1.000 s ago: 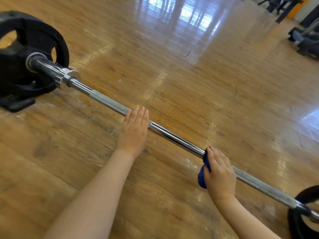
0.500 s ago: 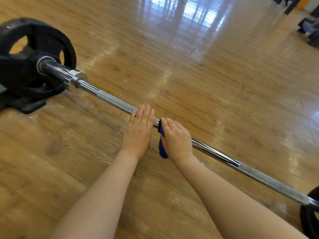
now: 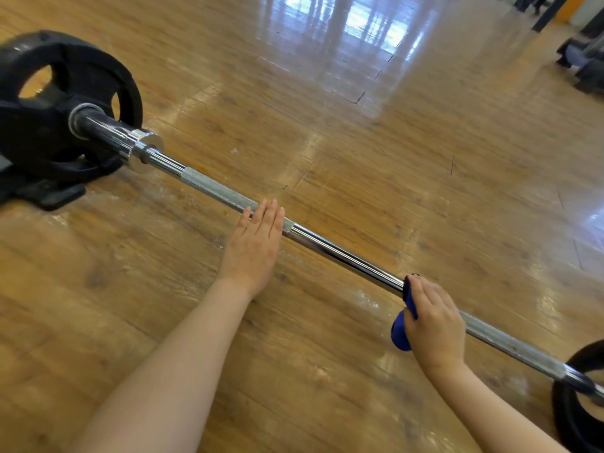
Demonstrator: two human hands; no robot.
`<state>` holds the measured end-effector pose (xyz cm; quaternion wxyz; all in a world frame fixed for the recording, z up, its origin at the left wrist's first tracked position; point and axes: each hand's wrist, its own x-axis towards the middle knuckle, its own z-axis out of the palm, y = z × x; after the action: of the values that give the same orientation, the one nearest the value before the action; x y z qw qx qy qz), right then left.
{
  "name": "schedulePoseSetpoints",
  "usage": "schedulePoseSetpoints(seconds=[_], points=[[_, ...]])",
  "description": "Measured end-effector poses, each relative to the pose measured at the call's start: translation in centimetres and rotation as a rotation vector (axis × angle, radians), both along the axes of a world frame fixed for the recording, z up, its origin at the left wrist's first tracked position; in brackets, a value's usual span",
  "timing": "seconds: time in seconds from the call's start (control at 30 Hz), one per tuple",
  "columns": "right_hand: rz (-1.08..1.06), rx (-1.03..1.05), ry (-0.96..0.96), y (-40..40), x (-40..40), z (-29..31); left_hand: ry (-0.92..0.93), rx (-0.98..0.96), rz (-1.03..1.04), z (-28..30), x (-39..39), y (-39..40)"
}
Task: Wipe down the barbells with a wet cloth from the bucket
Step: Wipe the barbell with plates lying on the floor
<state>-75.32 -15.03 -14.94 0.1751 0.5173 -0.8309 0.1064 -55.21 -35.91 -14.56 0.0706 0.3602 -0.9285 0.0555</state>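
Bright daylight comes from the far side, throwing a washed-out white glare across the glossy wooden floor (image 3: 376, 44). The chrome barbell (image 3: 343, 258) carries sharp highlights. Shadows are soft. Wide-angle bending and slight blur affect the edges.

Chrome barbell (image 3: 343, 256) lies on the floor, blue cloth (image 3: 403, 325) wrapped around it.

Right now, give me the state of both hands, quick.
Left hand: open, straight fingers resting flat on the barbell.
Right hand: closed, gripping the blue cloth against the bar.
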Motion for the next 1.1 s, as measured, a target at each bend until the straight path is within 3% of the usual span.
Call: schedulePoseSetpoints(seconds=[0.17,0.4,0.57,0.8,1.1], points=[[0.029,-0.119,-0.025,-4.4,3.1,-1.4,0.066,-0.017,-0.031,-0.6,0.3,-0.3],[0.192,-0.048,-0.090,-15.4,9.0,-0.4,0.078,-0.028,-0.002,-1.1,0.1,-0.6],[0.222,-0.043,-0.017,-11.0,5.6,-0.1,0.075,-0.032,0.000,-1.0,0.4,-0.4],[0.019,0.009,0.004,2.2,-1.2,0.6,0.040,0.006,-0.002,-0.7,0.3,0.1],[-0.146,-0.115,-0.028,0.3,0.2,-1.0,-0.018,0.013,-0.014,-0.2,0.3,0.4]])
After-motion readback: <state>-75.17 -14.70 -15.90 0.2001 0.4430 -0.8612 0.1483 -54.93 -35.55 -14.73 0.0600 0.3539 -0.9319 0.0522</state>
